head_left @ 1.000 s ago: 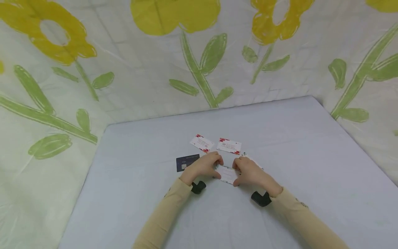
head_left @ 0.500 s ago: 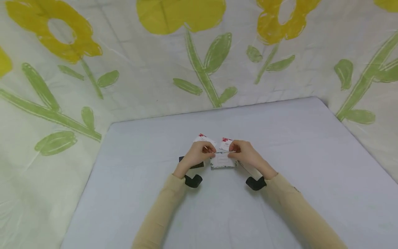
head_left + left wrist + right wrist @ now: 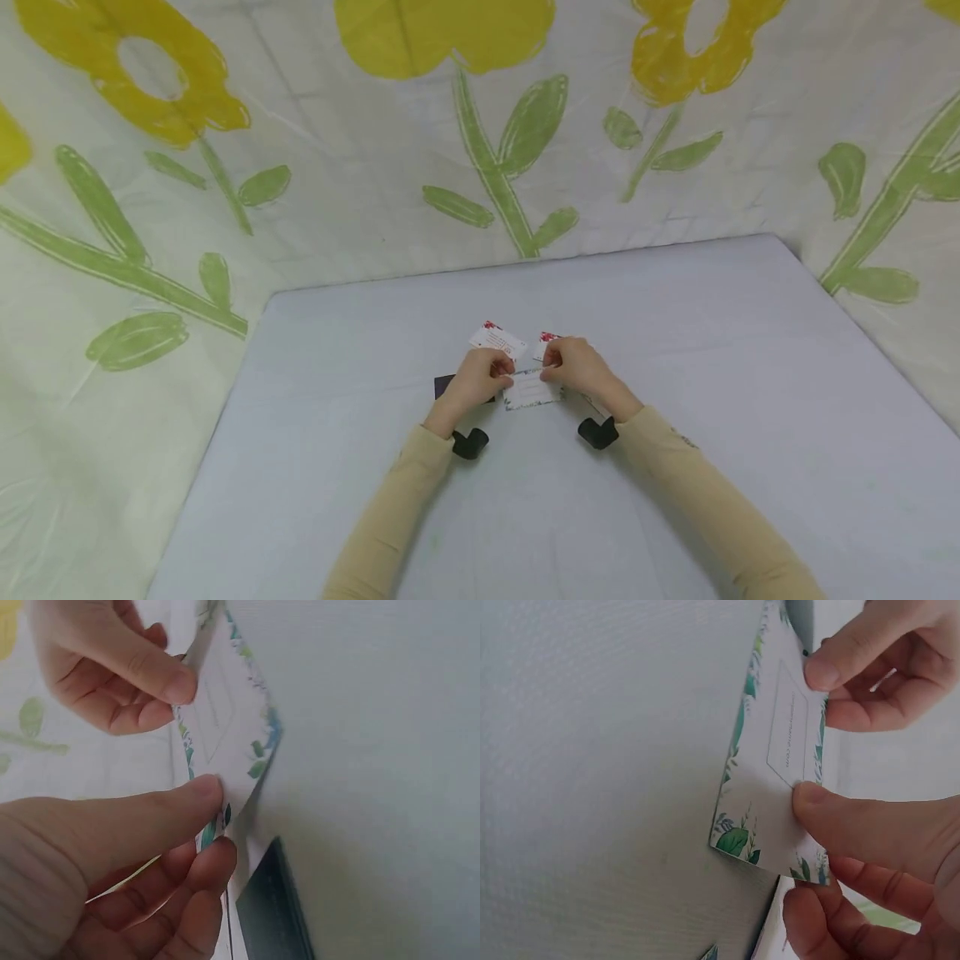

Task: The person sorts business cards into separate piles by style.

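A white business card (image 3: 531, 392) with a green leaf border is held up between both hands, tilted above the table. My left hand (image 3: 478, 379) pinches its far edge near the left corner, thumb on the printed face. On the same edge near the right corner, my right hand (image 3: 585, 367) pinches it with thumb and fingers. In the right wrist view, the card (image 3: 761, 810) shows a thin outlined frame with small lettering. The left wrist view shows the dark card (image 3: 274, 915) below the left hand, on the table.
Behind the hands lie two white cards with red flowers, a left one (image 3: 498, 339) and a right one (image 3: 543, 344) partly covered by the right hand. Another pale card (image 3: 596, 407) lies partly hidden beneath the right wrist. A flowered curtain (image 3: 337, 200) stands beyond the table (image 3: 360, 350).
Both hands have shifted from the card's left and right ends to its far edge. The card has risen and moved slightly away from the body, now tilted up.
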`<state>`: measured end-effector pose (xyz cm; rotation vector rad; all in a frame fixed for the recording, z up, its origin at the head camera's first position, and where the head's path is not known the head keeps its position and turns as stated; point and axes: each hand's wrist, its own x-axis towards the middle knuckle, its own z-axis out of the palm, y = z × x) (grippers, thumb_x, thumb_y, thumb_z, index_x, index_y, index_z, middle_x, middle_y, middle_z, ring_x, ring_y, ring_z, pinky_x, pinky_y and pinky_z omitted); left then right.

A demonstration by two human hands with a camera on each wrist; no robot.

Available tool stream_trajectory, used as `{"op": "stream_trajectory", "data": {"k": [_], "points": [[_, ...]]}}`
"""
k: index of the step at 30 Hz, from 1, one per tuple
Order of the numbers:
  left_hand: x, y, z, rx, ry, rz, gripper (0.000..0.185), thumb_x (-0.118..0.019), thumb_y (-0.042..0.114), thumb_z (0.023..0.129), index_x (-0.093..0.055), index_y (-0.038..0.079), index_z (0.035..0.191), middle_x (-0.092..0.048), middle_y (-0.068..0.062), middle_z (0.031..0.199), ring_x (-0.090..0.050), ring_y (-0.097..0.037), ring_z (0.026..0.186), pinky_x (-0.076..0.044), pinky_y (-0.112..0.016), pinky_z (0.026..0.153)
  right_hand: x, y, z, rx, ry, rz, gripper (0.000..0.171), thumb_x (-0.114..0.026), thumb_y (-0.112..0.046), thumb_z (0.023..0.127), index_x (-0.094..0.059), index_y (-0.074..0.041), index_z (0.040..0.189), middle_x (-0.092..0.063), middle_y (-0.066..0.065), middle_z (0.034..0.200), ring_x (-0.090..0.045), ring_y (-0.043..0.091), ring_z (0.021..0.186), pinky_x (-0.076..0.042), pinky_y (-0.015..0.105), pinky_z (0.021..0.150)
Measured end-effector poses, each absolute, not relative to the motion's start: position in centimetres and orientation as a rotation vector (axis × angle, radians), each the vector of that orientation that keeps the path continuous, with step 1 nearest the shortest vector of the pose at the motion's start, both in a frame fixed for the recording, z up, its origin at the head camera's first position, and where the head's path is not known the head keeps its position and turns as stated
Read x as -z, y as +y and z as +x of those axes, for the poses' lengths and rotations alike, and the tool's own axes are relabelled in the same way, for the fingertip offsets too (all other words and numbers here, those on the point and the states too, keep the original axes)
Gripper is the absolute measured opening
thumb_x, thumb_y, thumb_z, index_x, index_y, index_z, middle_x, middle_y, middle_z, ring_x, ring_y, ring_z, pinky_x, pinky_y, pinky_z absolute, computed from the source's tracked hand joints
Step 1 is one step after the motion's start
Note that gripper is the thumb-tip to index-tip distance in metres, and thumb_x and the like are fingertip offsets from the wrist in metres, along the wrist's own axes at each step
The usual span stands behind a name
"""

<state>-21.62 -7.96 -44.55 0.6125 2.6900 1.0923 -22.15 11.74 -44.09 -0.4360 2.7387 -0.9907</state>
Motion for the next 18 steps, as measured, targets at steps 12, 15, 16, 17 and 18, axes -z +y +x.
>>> {"op": "stream_trajectory", "data": {"k": [12,15,16,17,18], "points": [[44.48,-7.25,-20.96,-0.79,2.864,0.687,0.007,-0.067,0.0,0.081,-0.064,0.001,0.087,-0.058,-0.008,0.083,-0.052,-0.018,0.076,-0.045,-0.029,0.07,44.28,10.72,-21.64,0.75,2.899,-0.479,0.016,-0.073,-0.011,0.077,-0.059,-0.007,0.071,-0.054,0.003,0.072,-0.047,0.018,0.067,-0.039,0.03,0.058],[44.52,-7.18,-20.96,-0.783,2.869,0.696,0.007,-0.067,0.0,0.08,-0.064,0.0,0.086,-0.058,-0.008,0.083,-0.053,-0.017,0.075,-0.046,-0.028,0.07,44.31,10.7,-21.58,0.742,2.915,-0.483,0.016,-0.074,-0.011,0.076,-0.059,-0.007,0.071,-0.054,0.004,0.072,-0.047,0.018,0.067,-0.04,0.031,0.059],[44.52,-7.14,-20.95,-0.786,2.869,0.696,0.007,-0.067,-0.001,0.08,-0.064,0.0,0.086,-0.058,-0.008,0.083,-0.053,-0.017,0.075,-0.046,-0.028,0.07,44.31,10.68,-21.57,0.739,2.922,-0.484,0.016,-0.074,-0.011,0.076,-0.06,-0.007,0.071,-0.054,0.004,0.072,-0.048,0.018,0.068,-0.04,0.031,0.059],[44.54,-7.11,-20.95,-0.788,2.867,0.694,0.007,-0.067,-0.001,0.08,-0.064,0.0,0.086,-0.058,-0.008,0.083,-0.053,-0.017,0.075,-0.046,-0.028,0.07,44.32,10.66,-21.55,0.736,2.93,-0.483,0.016,-0.074,-0.011,0.076,-0.06,-0.006,0.071,-0.054,0.004,0.072,-0.048,0.019,0.068,-0.041,0.032,0.06],[44.55,-7.08,-20.95,-0.786,2.868,0.696,0.007,-0.067,-0.002,0.08,-0.063,0.0,0.086,-0.058,-0.008,0.083,-0.053,-0.017,0.075,-0.046,-0.028,0.069,44.32,10.64,-21.53,0.728,2.94,-0.485,0.016,-0.074,-0.011,0.075,-0.06,-0.006,0.07,-0.054,0.004,0.072,-0.048,0.019,0.069,-0.041,0.032,0.06]]}}
